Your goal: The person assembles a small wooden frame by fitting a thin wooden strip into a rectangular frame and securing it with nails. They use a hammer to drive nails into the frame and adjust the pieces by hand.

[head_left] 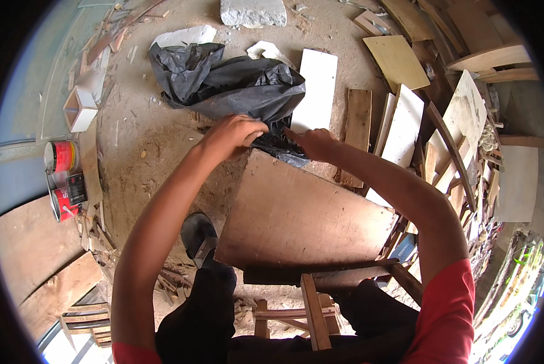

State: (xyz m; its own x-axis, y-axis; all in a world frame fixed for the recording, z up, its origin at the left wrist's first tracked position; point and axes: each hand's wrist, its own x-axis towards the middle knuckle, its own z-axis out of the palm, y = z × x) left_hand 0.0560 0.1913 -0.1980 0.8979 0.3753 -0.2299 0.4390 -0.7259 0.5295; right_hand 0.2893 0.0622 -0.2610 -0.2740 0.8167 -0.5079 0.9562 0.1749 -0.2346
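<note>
A crumpled black plastic bag (247, 91) stretches over the dusty floor ahead of me, its near end bunched between my hands. My left hand (236, 134) is closed on that end from the left, with its fingers curled. From the right, my right hand (314, 144) pinches the same gathered plastic; the fingertips are partly hidden in its folds. Just below both hands lies a worn brown plywood board (302, 212), raised in front of my knees. The bag's near edge touches the board's far corner.
A white panel (318, 85) lies beside the bag, with a white block (253, 12) farther off. Stacked boards and scrap wood (448, 133) crowd the right. At left stand red and black cans (60, 156) and a small wooden box (80, 110). My shoe (198, 233) is left of the board.
</note>
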